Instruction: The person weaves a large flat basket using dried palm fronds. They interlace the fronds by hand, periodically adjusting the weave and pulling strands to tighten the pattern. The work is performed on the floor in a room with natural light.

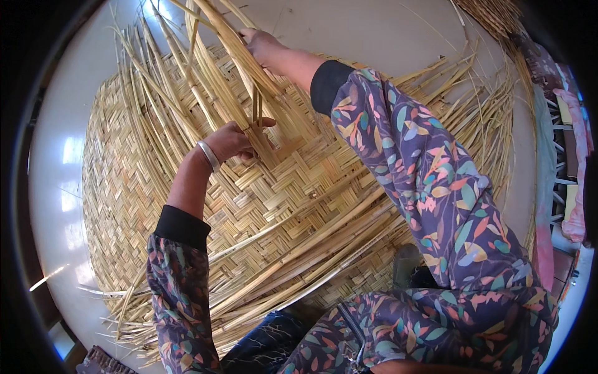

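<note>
A large mat (280, 215) of flat, straw-coloured strips woven in a diagonal pattern spreads over the floor beneath both arms. My left hand (227, 142), with a silver bangle at its wrist, closes around the strips (256, 134) low down, where they meet the weave. Farther away, my right hand (265, 48) grips the upper length of raised strips (227, 34); its fingertips are partly hidden behind them. More unwoven strips (156, 93) stick out past the mat's far left edge, to the left of my hands.
Long loose strips (324, 249) lie across the near part of the mat. A fanned bunch of strip ends (486, 131) spreads at the right. Behind it, at the far right, stands a rack (560, 168) hung with cloth. Pale smooth floor (56, 187) surrounds the mat.
</note>
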`<state>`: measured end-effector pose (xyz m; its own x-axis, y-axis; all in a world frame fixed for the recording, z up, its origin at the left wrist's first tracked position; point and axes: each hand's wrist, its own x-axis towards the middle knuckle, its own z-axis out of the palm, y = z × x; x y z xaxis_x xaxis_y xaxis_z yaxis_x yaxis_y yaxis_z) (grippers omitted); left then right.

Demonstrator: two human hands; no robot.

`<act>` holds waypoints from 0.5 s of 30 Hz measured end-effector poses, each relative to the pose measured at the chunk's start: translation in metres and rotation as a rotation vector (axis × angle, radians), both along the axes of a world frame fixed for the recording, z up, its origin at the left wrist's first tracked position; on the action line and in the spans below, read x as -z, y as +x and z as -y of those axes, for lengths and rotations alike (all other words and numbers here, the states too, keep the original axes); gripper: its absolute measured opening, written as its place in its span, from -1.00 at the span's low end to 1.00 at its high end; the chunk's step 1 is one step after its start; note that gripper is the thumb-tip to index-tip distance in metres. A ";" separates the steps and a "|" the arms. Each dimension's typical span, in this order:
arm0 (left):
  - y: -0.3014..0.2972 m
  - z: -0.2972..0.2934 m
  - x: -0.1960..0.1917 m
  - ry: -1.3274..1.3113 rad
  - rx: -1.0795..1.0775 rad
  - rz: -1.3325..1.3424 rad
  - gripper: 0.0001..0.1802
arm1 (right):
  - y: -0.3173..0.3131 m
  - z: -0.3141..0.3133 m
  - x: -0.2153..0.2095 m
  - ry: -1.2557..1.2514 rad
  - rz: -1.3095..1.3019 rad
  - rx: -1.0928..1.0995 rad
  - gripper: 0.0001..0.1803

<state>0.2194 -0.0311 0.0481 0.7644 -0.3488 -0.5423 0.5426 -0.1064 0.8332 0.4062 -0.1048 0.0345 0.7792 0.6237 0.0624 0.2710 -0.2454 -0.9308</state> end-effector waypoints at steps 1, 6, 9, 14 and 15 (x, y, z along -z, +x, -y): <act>0.001 0.002 0.000 0.039 0.016 0.016 -0.55 | 0.007 0.003 0.000 -0.095 0.079 -0.054 -0.56; -0.004 -0.010 0.024 -0.040 -0.023 -0.034 -0.54 | 0.010 0.007 -0.002 -0.318 -0.031 -0.067 -0.42; 0.003 0.000 0.020 -0.028 -0.069 -0.043 -0.53 | 0.028 0.038 0.031 -0.272 -0.195 0.272 -0.64; -0.022 -0.029 0.061 -0.117 -0.228 -0.096 -0.59 | 0.020 0.073 0.029 0.384 -0.850 0.525 -0.85; -0.022 -0.033 0.080 -0.113 -0.230 -0.103 -0.61 | 0.018 0.091 0.029 0.511 -0.993 0.529 -0.84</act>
